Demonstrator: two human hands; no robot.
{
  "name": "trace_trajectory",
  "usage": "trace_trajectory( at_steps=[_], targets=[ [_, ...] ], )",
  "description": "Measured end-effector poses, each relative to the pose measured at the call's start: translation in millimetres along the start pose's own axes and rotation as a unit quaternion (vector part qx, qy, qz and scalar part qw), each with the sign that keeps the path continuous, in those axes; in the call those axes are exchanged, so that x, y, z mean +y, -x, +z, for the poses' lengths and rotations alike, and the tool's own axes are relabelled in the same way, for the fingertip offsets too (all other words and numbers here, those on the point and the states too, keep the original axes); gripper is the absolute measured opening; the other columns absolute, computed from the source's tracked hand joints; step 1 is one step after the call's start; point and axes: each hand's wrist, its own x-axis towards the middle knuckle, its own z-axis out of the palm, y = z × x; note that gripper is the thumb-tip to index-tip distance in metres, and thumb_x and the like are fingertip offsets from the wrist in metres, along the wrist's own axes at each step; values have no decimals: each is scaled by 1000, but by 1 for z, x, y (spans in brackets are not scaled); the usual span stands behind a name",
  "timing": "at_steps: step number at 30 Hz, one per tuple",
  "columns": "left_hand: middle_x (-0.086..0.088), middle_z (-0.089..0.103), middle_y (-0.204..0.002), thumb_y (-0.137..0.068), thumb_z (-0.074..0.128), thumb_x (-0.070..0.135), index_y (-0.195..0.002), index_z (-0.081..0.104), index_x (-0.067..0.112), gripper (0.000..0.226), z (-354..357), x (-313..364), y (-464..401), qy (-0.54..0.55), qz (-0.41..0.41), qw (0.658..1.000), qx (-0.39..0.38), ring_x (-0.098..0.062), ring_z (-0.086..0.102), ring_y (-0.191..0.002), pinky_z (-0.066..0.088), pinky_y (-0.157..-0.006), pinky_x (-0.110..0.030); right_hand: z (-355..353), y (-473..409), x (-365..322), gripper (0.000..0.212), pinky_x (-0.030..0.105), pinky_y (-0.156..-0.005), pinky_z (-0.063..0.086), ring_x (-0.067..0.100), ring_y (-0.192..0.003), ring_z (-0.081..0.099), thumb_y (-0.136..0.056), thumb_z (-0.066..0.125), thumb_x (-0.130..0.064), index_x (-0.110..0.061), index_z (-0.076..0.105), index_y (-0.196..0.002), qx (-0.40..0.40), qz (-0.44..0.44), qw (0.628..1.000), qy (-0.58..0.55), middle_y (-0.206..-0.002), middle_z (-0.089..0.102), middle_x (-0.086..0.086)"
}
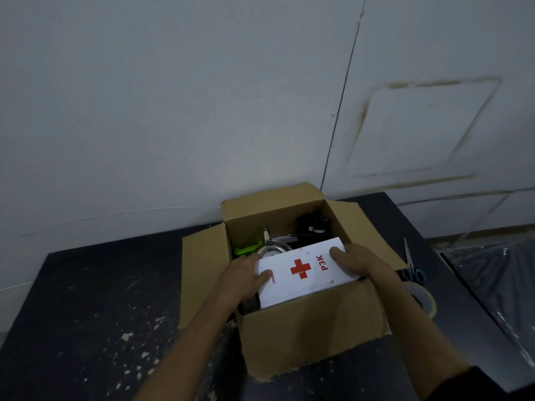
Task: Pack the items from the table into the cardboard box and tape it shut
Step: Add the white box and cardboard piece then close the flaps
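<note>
Cardboard box (312, 322) is my landmark: flaps spread, so I can lower the white first-aid case (304, 272) flat over the green part (247, 250) and metal dish (273, 251) inside it. I grip the case at both short ends, left hand (244, 274) and right hand (357, 263), forearms reaching in over the box's near wall. Scissors (411, 267) and tape roll (424, 299) wait right of the box.

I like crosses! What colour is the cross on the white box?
Red. The cross on the white box shows best in the head view.
</note>
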Motion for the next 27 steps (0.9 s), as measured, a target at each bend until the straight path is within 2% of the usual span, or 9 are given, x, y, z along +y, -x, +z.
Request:
trace_trajectory(
  at_steps=[2, 5, 9, 12, 15, 18, 20, 24, 27],
  targets=[
    [-7, 55, -135, -93, 49, 55, -137, 47, 21, 55, 1, -2, 0, -12, 1, 1000, -3, -26, 52, -118, 43, -91, -33, 5, -2, 1, 43, 31, -85, 47, 19, -89, 61, -102, 40, -47, -13, 62, -116, 18, 8, 1000, 17, -118, 68, 10],
    [-10, 55, -133, -94, 43, 57, -139, 46, 22, 56, 5, -5, 3, -54, -4, 999, -4, -26, 50, -117, 43, -94, -37, 13, -1, 0, 46, 28, -78, 47, 18, -86, 63, -101, 42, -49, -10, 65, -112, 39, 13, 998, 43, -111, 70, 10],
    [-8, 53, -133, -96, 41, 55, -140, 42, 24, 54, 17, -2, 8, -58, -9, 998, 37, -24, 46, -118, 40, -96, -36, 22, 2, 2, 42, 33, -85, 54, 19, -88, 66, -99, 44, -48, -12, 63, -112, 62, 4, 997, 51, -109, 70, 8],
    [-3, 52, -133, -95, 44, 56, -139, 42, 24, 54, 23, 0, 12, -31, -18, 997, 73, -21, 44, -118, 40, -96, -33, 31, 9, 6, 41, 34, -83, 54, 19, -93, 66, -100, 47, -43, -14, 51, -128, 119, -17, 992, 41, -120, 66, 7],
    [-3, 52, -131, -94, 46, 56, -137, 43, 24, 54, 24, 0, 11, -17, -18, 996, 86, -20, 44, -118, 40, -95, -33, 38, 12, 8, 57, 35, -86, 54, 23, -109, 62, -102, 45, -36, -21, 24, -153, 164, -76, 981, 71, -138, 53, 10],
    [-4, 53, -127, -92, 49, 55, -135, 45, 25, 53, 21, -2, 7, -14, -9, 997, 69, -21, 44, -117, 41, -94, -35, 38, 11, 11, 55, 27, -74, 50, 13, -92, 54, -105, 36, -36, -30, 17, -156, 140, -96, 980, 100, -131, 54, 9],
    [-4, 53, -126, -92, 49, 56, -135, 45, 26, 53, 20, -3, 5, -19, -9, 998, 64, -21, 44, -116, 41, -94, -34, 39, 13, 14, 56, 24, -71, 49, 11, -90, 54, -106, 34, -36, -31, 11, -157, 133, -96, 980, 111, -129, 54, 7],
    [-4, 53, -127, -94, 43, 57, -138, 43, 27, 54, 27, -2, 10, -35, -5, 995, 98, -21, 43, -116, 39, -94, -33, 46, 16, 19, 67, 32, -78, 58, 14, -93, 60, -105, 40, -33, -27, 0, -158, 147, -109, 966, 183, -128, 51, 6],
    [-2, 52, -132, -94, 37, 61, -140, 40, 26, 58, 34, -2, 17, -65, -7, 989, 135, -19, 43, -118, 37, -98, -32, 50, 18, 19, 62, 36, -88, 57, 19, -112, 56, -105, 38, -36, -25, 7, -158, 172, -117, 969, 137, -142, 42, 9]
  ],
)
